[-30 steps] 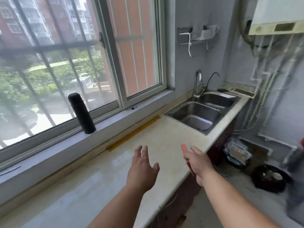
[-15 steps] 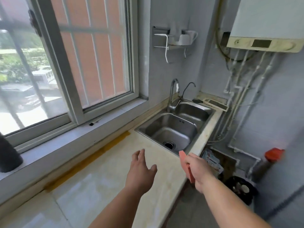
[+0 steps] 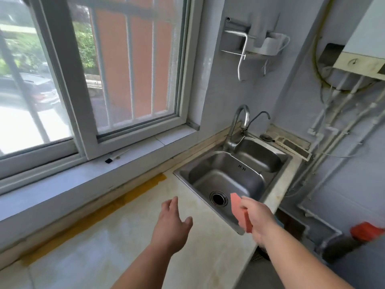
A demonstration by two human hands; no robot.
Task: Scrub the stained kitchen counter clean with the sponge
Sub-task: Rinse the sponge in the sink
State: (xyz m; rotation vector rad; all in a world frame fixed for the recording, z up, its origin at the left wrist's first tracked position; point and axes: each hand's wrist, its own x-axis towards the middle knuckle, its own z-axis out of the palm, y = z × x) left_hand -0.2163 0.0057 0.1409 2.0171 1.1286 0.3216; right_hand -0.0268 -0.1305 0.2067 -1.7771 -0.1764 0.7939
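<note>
A right hand (image 3: 257, 219) grips a pink sponge (image 3: 239, 211) in curled fingers above the near edge of a steel sink (image 3: 229, 174), while the left hand (image 3: 171, 226) hovers, fingers relaxed and spread, over the counter (image 3: 116, 243) (a yellow stain (image 3: 100, 213) runs along its back edge under the window).

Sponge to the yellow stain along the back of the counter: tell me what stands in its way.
Nothing visible does. The right hand holds the sponge over the sink edge. The stain lies to its left along the back of the counter. The bare counter lies between; only the open left hand hovers over it, short of the stain.
</note>
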